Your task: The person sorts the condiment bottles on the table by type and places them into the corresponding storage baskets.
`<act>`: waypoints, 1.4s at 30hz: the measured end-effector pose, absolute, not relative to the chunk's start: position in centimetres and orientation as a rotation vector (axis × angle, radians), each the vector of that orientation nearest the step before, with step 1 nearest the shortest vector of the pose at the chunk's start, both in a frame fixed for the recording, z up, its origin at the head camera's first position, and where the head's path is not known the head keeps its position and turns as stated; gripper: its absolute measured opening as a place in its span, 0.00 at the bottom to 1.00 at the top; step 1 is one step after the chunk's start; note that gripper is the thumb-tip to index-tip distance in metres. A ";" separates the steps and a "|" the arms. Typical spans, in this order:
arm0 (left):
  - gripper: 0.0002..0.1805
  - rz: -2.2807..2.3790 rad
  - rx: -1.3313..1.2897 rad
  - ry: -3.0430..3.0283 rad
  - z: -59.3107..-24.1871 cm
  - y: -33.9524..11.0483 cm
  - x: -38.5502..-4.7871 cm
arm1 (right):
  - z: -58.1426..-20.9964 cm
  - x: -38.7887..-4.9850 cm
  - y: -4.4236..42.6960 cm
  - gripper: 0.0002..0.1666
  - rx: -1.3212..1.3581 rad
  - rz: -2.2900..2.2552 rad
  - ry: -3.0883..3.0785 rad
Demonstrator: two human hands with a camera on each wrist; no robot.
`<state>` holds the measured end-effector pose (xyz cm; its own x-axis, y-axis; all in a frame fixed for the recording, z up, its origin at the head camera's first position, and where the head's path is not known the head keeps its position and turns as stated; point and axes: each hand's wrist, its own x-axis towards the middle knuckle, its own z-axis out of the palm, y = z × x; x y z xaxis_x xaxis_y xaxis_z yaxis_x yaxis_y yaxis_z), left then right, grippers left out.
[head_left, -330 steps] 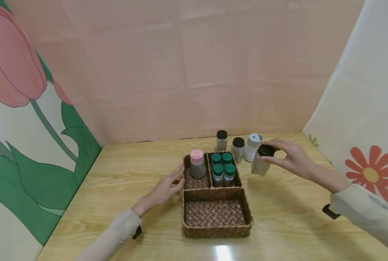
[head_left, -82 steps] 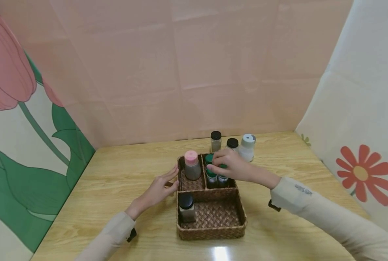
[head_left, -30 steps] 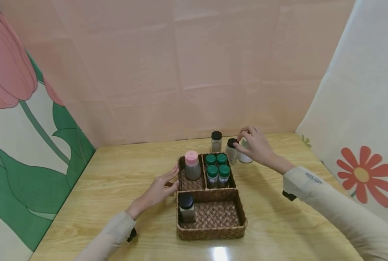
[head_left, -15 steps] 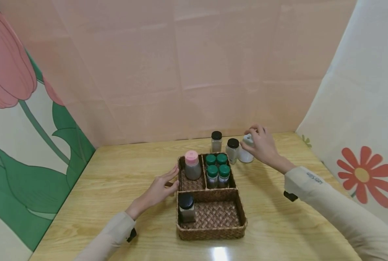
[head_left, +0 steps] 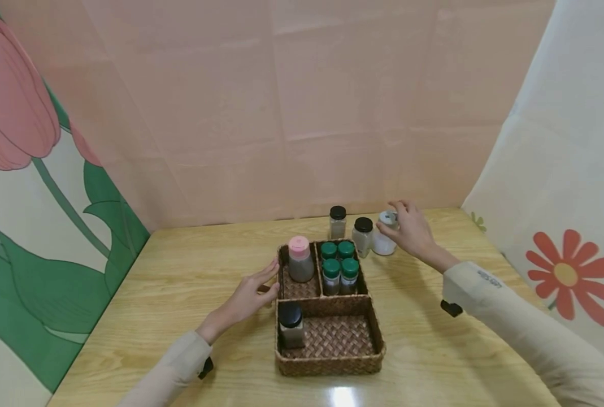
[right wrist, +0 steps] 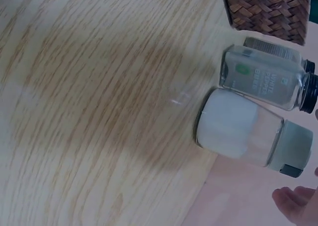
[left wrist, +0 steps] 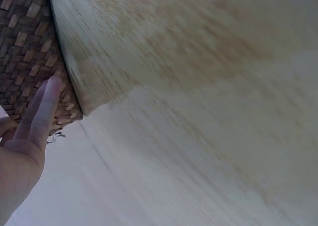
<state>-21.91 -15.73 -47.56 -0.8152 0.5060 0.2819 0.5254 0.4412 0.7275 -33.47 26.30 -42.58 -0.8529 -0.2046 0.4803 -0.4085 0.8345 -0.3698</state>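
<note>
My left hand [head_left: 251, 294] rests with straight fingers against the left wall of a brown woven basket [head_left: 330, 364]; the left wrist view shows the fingertips [left wrist: 51, 87] on the weave. At the back right, my right hand [head_left: 411, 229] is spread around the pale cap of a clear jar [head_left: 383, 243] with white contents. In the right wrist view a gap shows between that hand's fingers [right wrist: 285, 202] and the jar's grey-green cap [right wrist: 293, 146]. The jar stands on the table.
Two black-capped jars, a near one [head_left: 362, 240] and a far one [head_left: 338, 225], stand behind the basket. Its compartments hold a pink-capped jar [head_left: 300, 265], several green-capped jars [head_left: 349, 277] and a black-capped jar [head_left: 292, 330]. A pink backdrop [head_left: 302, 113] hangs behind the table.
A black-capped jar went from my right hand into the basket's front compartment. My right hand then passed over the green caps and moved back right to the pale-capped jar. My left hand stays at the basket.
</note>
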 end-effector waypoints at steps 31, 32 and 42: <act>0.31 -1.372 -0.967 -2.627 -47.4 -15.4 -21.9 | -43.3 -33.4 27.2 0.38 0.426 0.745 -2.716; 0.31 -1.364 -0.972 -2.627 -47.4 -15.4 -21.9 | -43.3 -33.4 27.2 0.37 0.428 0.748 -2.709; 0.31 -1.376 -0.984 -2.612 -47.4 -15.4 -21.8 | -43.5 -33.2 27.2 0.32 0.444 0.740 -2.646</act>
